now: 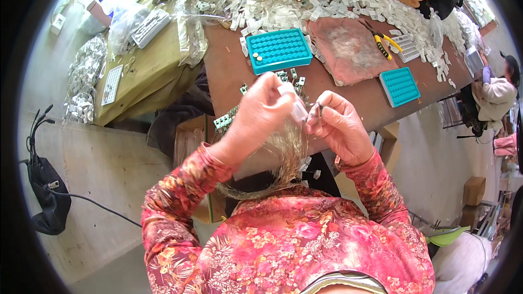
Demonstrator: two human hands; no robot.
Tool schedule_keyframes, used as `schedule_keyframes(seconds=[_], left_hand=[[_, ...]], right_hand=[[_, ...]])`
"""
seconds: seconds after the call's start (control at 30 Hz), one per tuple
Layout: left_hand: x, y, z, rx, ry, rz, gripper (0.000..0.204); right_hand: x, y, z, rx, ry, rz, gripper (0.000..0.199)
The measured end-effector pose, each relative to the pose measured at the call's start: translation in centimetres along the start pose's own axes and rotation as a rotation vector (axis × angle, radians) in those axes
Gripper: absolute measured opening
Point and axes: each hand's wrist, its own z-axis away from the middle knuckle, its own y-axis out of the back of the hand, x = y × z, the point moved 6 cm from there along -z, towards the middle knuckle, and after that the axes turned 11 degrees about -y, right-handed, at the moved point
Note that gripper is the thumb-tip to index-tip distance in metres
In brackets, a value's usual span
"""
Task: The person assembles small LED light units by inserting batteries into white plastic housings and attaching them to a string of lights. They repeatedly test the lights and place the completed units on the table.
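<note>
Above the near edge of the brown table, my left hand [261,106] is closed around a small white plastic housing [298,112]. Close on its right, my right hand [343,130] pinches a small dark part, too small to name, at the housing's end. A bundle of thin pale wires [291,155] hangs below the hands toward my lap. Small green circuit boards [222,122] lie on the table beside and behind my left hand, which partly hides them. Beyond them stands a teal tray [280,49] with a few little round pieces in one corner.
White plastic housings [354,6] are heaped along the table's far side. A pink cloth [346,49] bears yellow-handled pliers [384,46]; a second teal tray [400,87] sits to the right. Cardboard boxes [188,136] stand underneath. Another person [496,95] is at far right.
</note>
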Motion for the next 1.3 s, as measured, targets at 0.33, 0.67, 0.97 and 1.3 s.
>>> schedule_keyframes(seconds=[0.33, 0.67, 0.97, 1.3], left_hand=[[-0.8, -2.2, 3.4, 0.158, 0.011, 0.332, 0.019], [-2.2, -2.5, 4.4, 0.284, -0.063, 0.405, 0.015], [-2.1, -2.3, 4.6, 0.256, -0.078, 0.426, 0.015], [-1.4, -2.4, 4.8, 0.205, -0.069, 0.237, 0.016]], right_hand=[[-0.4, 0.5, 0.3, 0.101, -0.026, 0.11, 0.012], [0.6, 0.6, 0.7, 0.093, -0.094, 0.055, 0.014], [0.9, 0.4, 1.0, 0.092, -0.127, 0.055, 0.014], [-0.3, -0.8, 2.4, 0.261, -0.052, 0.516, 0.009]])
